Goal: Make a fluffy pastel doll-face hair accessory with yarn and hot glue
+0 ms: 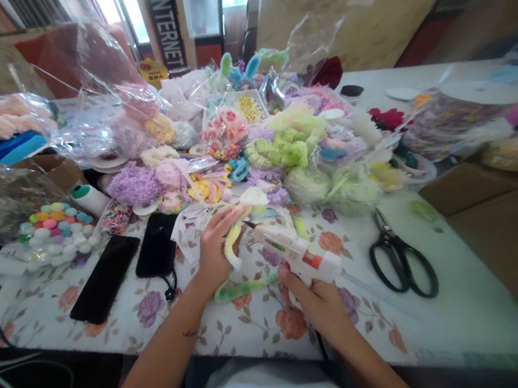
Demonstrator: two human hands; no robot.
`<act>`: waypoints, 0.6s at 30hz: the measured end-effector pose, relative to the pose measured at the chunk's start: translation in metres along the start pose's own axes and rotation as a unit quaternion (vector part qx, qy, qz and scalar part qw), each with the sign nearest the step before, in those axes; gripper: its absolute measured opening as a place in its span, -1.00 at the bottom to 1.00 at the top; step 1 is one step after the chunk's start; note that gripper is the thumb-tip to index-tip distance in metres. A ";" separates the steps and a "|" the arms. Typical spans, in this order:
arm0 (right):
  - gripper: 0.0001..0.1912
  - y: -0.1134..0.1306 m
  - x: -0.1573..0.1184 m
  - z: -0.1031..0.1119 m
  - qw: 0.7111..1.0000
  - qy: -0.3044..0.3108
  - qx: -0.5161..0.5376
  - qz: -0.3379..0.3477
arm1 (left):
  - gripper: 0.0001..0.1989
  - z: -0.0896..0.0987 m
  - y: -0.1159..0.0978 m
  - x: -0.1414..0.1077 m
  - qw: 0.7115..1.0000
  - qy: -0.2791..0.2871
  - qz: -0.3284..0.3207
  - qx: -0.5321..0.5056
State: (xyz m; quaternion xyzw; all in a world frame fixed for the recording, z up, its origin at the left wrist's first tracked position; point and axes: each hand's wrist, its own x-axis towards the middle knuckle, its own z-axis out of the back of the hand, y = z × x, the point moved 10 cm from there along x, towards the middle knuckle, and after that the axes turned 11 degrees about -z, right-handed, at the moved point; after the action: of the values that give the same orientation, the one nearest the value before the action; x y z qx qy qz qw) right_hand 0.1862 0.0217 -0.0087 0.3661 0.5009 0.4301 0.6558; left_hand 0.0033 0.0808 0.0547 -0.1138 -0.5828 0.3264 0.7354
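My right hand (315, 298) is wrapped round the handle of a white glue gun (296, 253), whose dark nozzle points up and left. Just left of that nozzle, my left hand (218, 245) is closed on a pale yellow and white fuzzy strip (232, 244). A white piece (254, 197) lies at its fingertips. Below the hands, a green fuzzy strip (246, 288) rests on the flowered tablecloth (279, 339). Fine detail at the nozzle is blurred.
Black-handled scissors (400, 257) lie on the right, beside a cardboard box (510, 236). Two black phones (104, 278) (156, 244) lie to the left. Beads in a bag (57, 232), purple yarn (135, 184) and light green ruffled material (287, 140) are heaped across the back.
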 end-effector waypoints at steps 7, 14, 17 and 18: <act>-0.61 0.001 -0.001 0.001 1.000 0.000 0.007 0.004 | -0.66 -0.001 0.003 -0.002 1.000 0.001 0.007 -0.001; -0.59 0.000 -0.001 0.001 1.000 -0.001 -0.014 0.009 | -0.66 -0.002 0.002 -0.002 1.000 0.003 0.009 -0.004; -0.58 0.003 -0.002 -0.003 1.000 0.009 -0.021 0.014 | -0.65 -0.003 0.002 -0.002 1.000 0.011 0.010 -0.008; -0.59 0.003 -0.002 -0.002 1.000 0.007 -0.020 0.015 | -0.65 -0.002 0.002 -0.002 1.000 0.010 0.010 -0.005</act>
State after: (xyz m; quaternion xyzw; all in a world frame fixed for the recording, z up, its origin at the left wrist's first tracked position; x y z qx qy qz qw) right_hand 0.1833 0.0212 -0.0055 0.3577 0.4912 0.4525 0.6527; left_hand 0.0046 0.0818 0.0515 -0.1268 -0.5761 0.3293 0.7373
